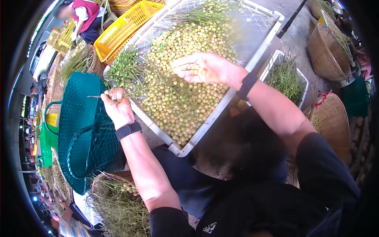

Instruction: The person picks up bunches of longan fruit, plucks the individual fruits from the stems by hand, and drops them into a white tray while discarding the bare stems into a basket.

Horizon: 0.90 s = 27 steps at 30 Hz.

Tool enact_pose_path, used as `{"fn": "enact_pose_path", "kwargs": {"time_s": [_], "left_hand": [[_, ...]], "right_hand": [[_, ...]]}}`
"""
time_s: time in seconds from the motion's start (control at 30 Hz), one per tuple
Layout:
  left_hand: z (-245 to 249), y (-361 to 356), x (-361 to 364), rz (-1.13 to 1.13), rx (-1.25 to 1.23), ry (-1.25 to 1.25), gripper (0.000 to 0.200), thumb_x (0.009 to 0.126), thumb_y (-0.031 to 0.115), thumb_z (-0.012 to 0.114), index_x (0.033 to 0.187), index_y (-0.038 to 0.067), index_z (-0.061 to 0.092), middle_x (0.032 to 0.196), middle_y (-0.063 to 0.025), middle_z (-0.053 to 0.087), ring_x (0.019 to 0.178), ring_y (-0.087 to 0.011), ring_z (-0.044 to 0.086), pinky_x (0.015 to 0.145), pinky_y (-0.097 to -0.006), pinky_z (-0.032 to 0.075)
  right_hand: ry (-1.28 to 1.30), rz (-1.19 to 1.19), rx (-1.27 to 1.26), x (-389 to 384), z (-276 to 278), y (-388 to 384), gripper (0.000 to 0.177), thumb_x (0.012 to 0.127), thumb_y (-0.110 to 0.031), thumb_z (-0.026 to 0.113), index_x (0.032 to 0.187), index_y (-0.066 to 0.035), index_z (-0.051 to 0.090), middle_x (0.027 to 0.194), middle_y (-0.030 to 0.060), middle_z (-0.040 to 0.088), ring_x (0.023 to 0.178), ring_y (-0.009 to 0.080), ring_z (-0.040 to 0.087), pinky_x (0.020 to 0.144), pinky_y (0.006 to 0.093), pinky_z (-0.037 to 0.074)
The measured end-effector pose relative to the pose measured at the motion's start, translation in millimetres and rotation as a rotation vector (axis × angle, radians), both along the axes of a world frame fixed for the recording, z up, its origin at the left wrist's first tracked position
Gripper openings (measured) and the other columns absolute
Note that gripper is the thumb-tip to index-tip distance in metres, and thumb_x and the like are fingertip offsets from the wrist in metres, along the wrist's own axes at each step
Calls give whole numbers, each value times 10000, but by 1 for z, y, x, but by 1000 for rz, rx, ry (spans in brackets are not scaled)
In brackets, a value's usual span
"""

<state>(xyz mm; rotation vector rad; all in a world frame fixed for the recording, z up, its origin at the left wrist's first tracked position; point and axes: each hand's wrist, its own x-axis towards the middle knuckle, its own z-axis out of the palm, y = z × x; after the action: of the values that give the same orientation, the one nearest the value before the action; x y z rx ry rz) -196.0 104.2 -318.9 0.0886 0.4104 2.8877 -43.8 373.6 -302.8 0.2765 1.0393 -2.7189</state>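
Note:
A white mesh tray carries a heap of small round yellowish fruits, with thin stems among them. My right hand is over the middle of the heap, palm turned up. A few of the fruits lie in its half-curled fingers. At the tray's left edge my left hand is closed around a thin stem that reaches over the heap. Its fingertips are partly hidden. Beside that hand, a bunch of small green fruits lies on the tray's left side.
A green woven basket stands left of the tray, above a pile of bare stems. Yellow crates and a seated person are behind. On the right are a white crate of stems and wicker baskets.

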Motion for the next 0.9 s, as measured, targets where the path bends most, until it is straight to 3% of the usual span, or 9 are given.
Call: {"fn": "enact_pose_path", "kwargs": {"time_s": [0.03, 0.07, 0.3, 0.4, 0.43, 0.47, 0.6, 0.77, 0.9], "left_hand": [[1, 2, 2, -1, 8, -1, 268, 936, 260, 455, 779, 44, 460, 615, -39, 387, 525, -155, 369, 463, -273, 306], [3, 3, 3, -3, 7, -17, 269, 935, 259, 457, 777, 42, 464, 618, -41, 394, 526, -153, 371, 462, -272, 304], [10, 5, 6, -48, -28, -47, 272, 938, 271, 454, 781, 50, 470, 628, -40, 413, 516, -137, 367, 449, -260, 290], [22, 10, 15, -102, -196, -62, 275, 942, 283, 453, 775, 65, 471, 626, -30, 404, 510, -128, 354, 444, -259, 279], [24, 12, 17, -113, -343, -85, 277, 943, 289, 454, 769, 74, 469, 625, -25, 397, 509, -122, 344, 442, -259, 270], [22, 8, 10, -273, -396, -2, 300, 947, 308, 451, 745, 86, 461, 666, -37, 467, 568, -133, 439, 482, -266, 386], [26, 32, 19, -108, -839, -81, 334, 944, 322, 448, 692, 103, 455, 821, -93, 589, 774, -202, 583, 701, -371, 542], [15, 54, 20, -153, -1201, 14, 236, 905, 302, 535, 760, 116, 525, 675, -31, 566, 530, -102, 486, 456, -232, 413], [-17, 77, 18, -269, -1372, 150, 284, 816, 229, 656, 938, -18, 588, 784, -106, 635, 465, -87, 449, 383, -222, 353]], "right_hand": [[-33, -3, -64, -1, -2, 1, 370, 900, -229, 442, 1077, 75, 555, 982, 186, 623, 857, 252, 628, 756, 355, 537], [-8, 31, -114, -3, -5, 3, 410, 909, -244, 421, 1137, 80, 525, 1091, 228, 589, 1028, 331, 580, 939, 443, 450], [42, 57, -95, -6, -7, 4, 419, 918, -264, 409, 1146, 68, 526, 1092, 189, 598, 991, 289, 593, 894, 402, 475], [67, -181, 894, -2, -3, 8, 376, 888, -344, 508, 1084, -43, 618, 1024, 100, 638, 825, 175, 600, 739, 292, 476], [68, -177, 891, -4, -6, 7, 376, 888, -344, 508, 1084, -43, 618, 1024, 100, 638, 825, 175, 600, 739, 292, 476], [104, -236, 992, -5, -11, 7, 337, 863, -341, 550, 1028, -61, 643, 987, 88, 651, 821, 166, 605, 733, 290, 475], [239, -285, 1182, -18, -45, 1, 238, 811, -300, 625, 918, -93, 675, 878, 82, 676, 796, 159, 630, 719, 296, 482], [300, -154, 1525, -17, -52, -22, 246, 804, -255, 612, 978, -84, 638, 861, 109, 669, 813, 255, 639, 748, 345, 493], [331, -32, 1613, -14, -53, -35, 281, 766, -210, 632, 1011, -71, 625, 897, 155, 645, 842, 314, 621, 761, 382, 487]]}}
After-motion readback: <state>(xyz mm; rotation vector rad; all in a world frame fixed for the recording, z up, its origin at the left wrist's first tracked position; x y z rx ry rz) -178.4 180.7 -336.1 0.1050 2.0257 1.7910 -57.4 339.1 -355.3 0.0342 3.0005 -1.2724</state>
